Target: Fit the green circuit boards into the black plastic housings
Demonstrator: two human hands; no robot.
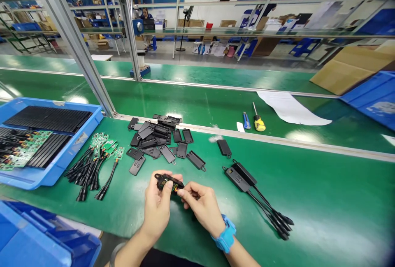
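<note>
My left hand (158, 205) and my right hand (200, 205) meet over the green table near its front edge, both pinched on a small black plastic case (168, 182) with a circuit board showing inside it. A blue band sits on my right wrist. Just behind my hands lies a pile of black case shells (160, 137). To the left lies a bundle of green circuit boards with black cables (95, 162). To the right rest assembled black units with cables (247, 180).
A blue tray (46, 176) of boards and black parts stands at the left, another blue bin (37, 238) at the bottom left. A yellow-handled screwdriver (258, 121), a blue cutter (246, 120) and a paper sheet (290, 108) lie on the conveyor belt. A metal post (77, 49) rises left.
</note>
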